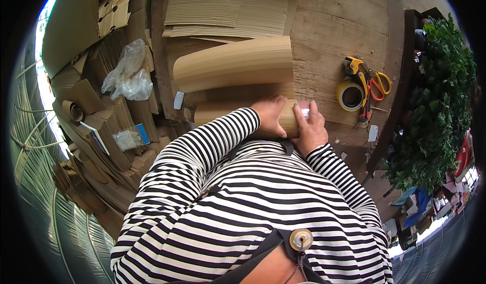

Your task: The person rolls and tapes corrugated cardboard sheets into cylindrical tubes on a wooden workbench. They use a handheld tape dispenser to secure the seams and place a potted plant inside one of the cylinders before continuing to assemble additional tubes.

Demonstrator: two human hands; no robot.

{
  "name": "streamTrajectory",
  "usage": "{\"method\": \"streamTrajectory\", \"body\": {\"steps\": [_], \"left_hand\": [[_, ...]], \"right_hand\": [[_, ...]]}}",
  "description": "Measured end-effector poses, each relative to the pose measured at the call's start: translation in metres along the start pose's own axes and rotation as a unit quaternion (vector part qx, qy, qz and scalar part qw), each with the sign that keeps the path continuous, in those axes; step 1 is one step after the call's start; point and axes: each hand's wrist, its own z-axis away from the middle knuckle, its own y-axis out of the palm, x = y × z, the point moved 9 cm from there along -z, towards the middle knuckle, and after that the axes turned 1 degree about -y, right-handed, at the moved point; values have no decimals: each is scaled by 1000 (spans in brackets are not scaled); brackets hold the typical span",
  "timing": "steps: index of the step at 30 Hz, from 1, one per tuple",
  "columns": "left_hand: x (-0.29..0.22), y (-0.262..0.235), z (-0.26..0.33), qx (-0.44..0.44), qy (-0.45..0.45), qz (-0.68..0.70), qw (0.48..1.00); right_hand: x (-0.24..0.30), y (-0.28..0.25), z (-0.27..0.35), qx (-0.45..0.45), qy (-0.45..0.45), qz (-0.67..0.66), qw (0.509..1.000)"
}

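1. Cardboard piece, tan, curved (286, 119): located under both hands, at the near edge of the tabletop (334, 36).
2. Left hand (271, 116): laid on the cardboard, thumb spread well apart from the fingers.
3. Right hand (310, 129): just right of the left hand, fingers bent over the cardboard's right end; whether it pinches cannot be told. Small shiny patch beside its fingers, kind unclear.
4. Curled cardboard sheet (233, 64): beyond the left hand, arched; whether joined to item 1 cannot be told.
5. Flat cardboard sheets (212, 5): farther beyond the left hand, stacked.
6. Tape roll (349, 83), with scissors (386, 83) near it: right of and beyond the right hand, unheld.
7. Progress, as judged: bending done on items 1 and 4; work at item 1 appears partway, its fastening unconfirmed; flat sheets remain unshaped.
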Motion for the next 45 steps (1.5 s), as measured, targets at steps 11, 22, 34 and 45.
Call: {"method": "streamTrajectory", "body": {"steps": [11, 22, 34, 45], "left_hand": [[25, -3, -22, 29, 56, 52, 997], [35, -7, -25, 103, 34, 139, 984], [30, 4, -28, 23, 19, 49, 998], [-31, 0, 29, -240, -47, -141, 959]], "right_hand": [[1, 4, -12, 26, -5, -1, 1000], [4, 4, -16, 36, -44, -1, 998], [10, -6, -36, 112, -15, 24, 993], [11, -20, -51, 186, -5, 25, 982]]}}
